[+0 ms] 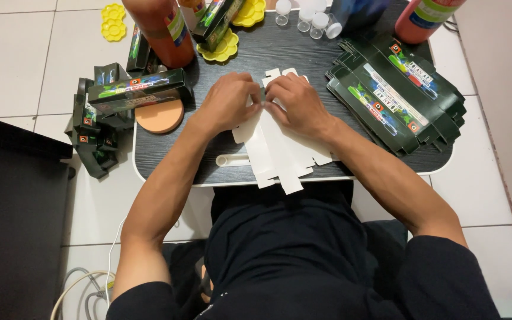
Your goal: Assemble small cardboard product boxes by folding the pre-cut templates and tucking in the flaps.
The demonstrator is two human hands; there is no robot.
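Observation:
A flat, unfolded carton blank (280, 151) lies white side up on the small dark table (167, 151), with its lower flaps hanging over the near edge. My left hand (227, 101) and my right hand (297, 104) meet over its upper part, both pinching and pressing the card where the fingertips touch. The fold under the fingers is hidden.
A stack of flat dark green cartons (395, 95) lies at the right. Assembled green boxes (137, 89) pile at the left beside an orange round lid (160, 117). Orange bottles (164, 29), yellow flower-shaped trays (223, 50), small clear vials (306, 18) and a white scoop (232, 160) surround them.

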